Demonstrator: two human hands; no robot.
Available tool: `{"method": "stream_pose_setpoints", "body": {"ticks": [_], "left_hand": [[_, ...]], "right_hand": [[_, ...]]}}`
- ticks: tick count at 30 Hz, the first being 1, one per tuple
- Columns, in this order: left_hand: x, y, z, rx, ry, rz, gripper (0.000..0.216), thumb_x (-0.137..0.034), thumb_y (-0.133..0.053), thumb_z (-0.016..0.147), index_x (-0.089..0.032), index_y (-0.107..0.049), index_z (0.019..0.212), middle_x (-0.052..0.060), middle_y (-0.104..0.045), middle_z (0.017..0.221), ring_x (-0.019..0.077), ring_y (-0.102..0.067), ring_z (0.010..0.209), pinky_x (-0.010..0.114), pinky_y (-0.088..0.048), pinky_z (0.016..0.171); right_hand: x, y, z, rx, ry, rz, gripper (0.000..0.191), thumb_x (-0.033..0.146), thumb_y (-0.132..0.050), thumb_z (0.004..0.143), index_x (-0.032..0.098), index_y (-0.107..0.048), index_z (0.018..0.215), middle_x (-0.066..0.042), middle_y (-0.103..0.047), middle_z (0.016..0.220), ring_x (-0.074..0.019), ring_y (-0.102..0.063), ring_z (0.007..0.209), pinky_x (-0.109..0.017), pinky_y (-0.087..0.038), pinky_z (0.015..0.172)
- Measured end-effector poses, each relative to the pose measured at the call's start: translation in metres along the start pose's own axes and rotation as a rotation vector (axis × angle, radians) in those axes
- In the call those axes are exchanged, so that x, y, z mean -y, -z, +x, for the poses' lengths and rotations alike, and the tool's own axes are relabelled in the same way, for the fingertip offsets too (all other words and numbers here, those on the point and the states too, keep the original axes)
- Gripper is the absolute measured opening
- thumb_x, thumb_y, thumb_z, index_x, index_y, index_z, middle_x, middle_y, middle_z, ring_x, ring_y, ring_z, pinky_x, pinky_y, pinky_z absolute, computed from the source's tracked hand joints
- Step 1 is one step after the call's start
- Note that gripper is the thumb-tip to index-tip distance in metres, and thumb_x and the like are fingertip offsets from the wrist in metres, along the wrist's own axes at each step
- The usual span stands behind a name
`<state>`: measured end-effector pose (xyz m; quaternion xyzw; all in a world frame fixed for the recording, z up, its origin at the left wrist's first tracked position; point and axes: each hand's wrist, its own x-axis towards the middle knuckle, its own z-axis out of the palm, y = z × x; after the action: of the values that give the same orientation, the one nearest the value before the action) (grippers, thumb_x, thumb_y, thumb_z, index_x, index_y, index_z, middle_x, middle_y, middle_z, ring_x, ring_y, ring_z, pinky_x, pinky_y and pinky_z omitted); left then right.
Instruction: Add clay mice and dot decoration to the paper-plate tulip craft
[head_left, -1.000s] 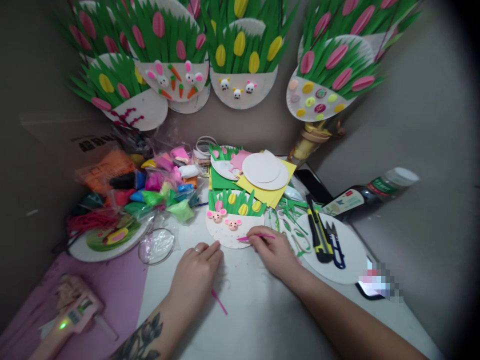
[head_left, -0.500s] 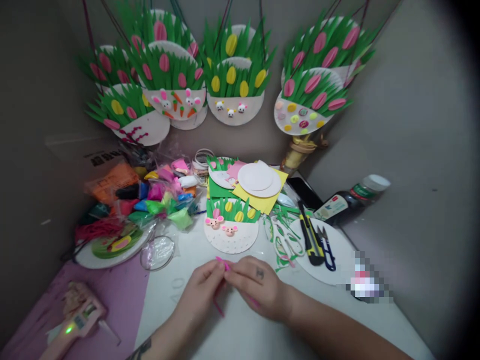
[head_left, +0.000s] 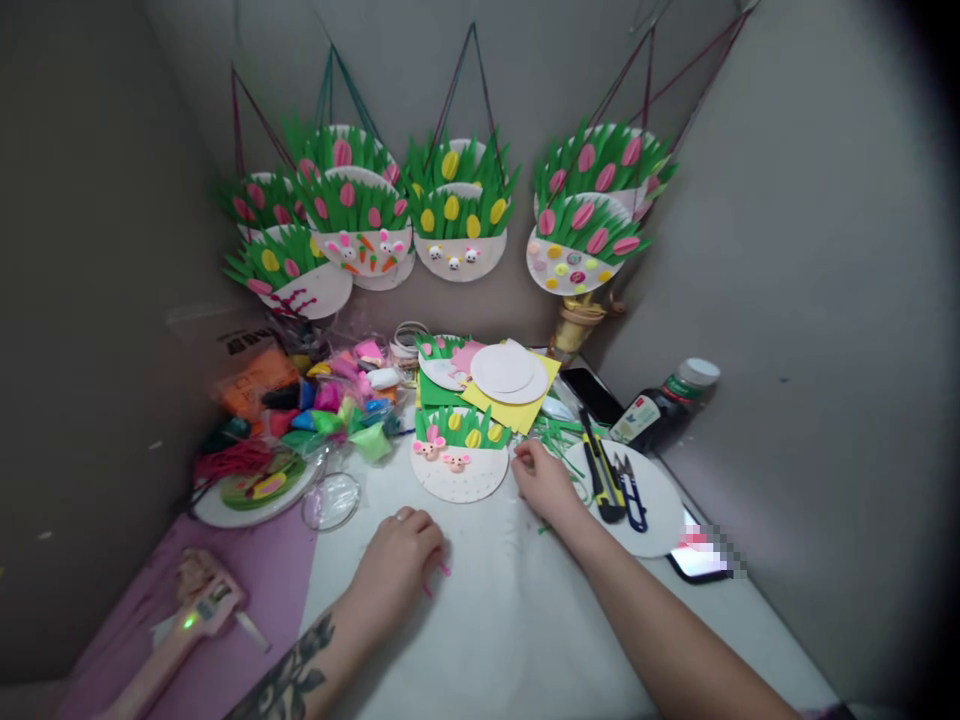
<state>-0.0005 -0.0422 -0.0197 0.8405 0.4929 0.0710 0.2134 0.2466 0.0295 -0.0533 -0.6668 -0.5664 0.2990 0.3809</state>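
Observation:
My left hand (head_left: 401,555) is low over the white table, fingers curled down and closed on a thin pink string (head_left: 428,588), whose ends stick out below the fingertips. My right hand (head_left: 546,485) is beside the right edge of a decorated paper-plate pocket (head_left: 459,485), over the white scissors and green paper scraps (head_left: 555,436). Its fingers are bent together; what they hold, if anything, is hidden. The pocket carries green paper grass, yellow and pink paper tulips and two pink mouse heads. Most of the scissors are behind my right hand.
At right, a white plate (head_left: 660,520) bears a yellow-black cutter (head_left: 604,480) and thread snips (head_left: 634,495); a dark bottle (head_left: 660,410) is behind. Bagged colored clay (head_left: 330,400) lies left. A pink glue gun (head_left: 202,610) with a lit green light rests on purple paper (head_left: 281,570).
My hands have parted. The right one has left the pink string and gone forward and right to the scissors; the left has drawn back leftward with the string. The camera view has tilted up.

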Motion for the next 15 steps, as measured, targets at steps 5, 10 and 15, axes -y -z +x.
{"method": "stream_pose_setpoints", "body": {"ticks": [5,10,15], "left_hand": [[0.011,0.012,-0.009,0.052,-0.004,0.057,0.020,-0.015,-0.048,0.086,-0.020,-0.065,0.077,0.005,-0.064,0.086,0.0195,-0.054,0.087,0.031,-0.039,0.077],[0.025,0.016,-0.023,0.026,0.064,0.080,0.019,-0.016,-0.050,0.084,-0.021,-0.066,0.076,0.005,-0.065,0.086,0.0204,-0.054,0.089,0.031,-0.039,0.077],[0.036,0.020,-0.030,-0.086,0.185,0.083,0.022,-0.014,-0.046,0.083,-0.018,-0.067,0.075,0.010,-0.064,0.084,0.0252,-0.055,0.088,0.036,-0.039,0.077]], "right_hand": [[0.010,-0.014,0.011,0.069,-0.218,0.180,0.029,0.021,-0.056,0.072,0.020,-0.046,0.099,0.008,-0.057,0.055,-0.0082,-0.038,0.026,-0.021,-0.026,0.032],[0.026,-0.018,0.011,0.052,-0.323,0.403,0.037,0.020,-0.060,0.062,0.021,-0.041,0.094,0.012,-0.048,0.049,-0.0059,-0.033,0.026,-0.017,-0.018,0.028],[0.041,0.001,-0.008,-0.002,-0.294,0.574,0.044,0.024,-0.067,0.054,0.021,-0.042,0.089,0.010,-0.051,0.056,-0.0040,-0.035,0.031,-0.015,-0.017,0.028]]}}
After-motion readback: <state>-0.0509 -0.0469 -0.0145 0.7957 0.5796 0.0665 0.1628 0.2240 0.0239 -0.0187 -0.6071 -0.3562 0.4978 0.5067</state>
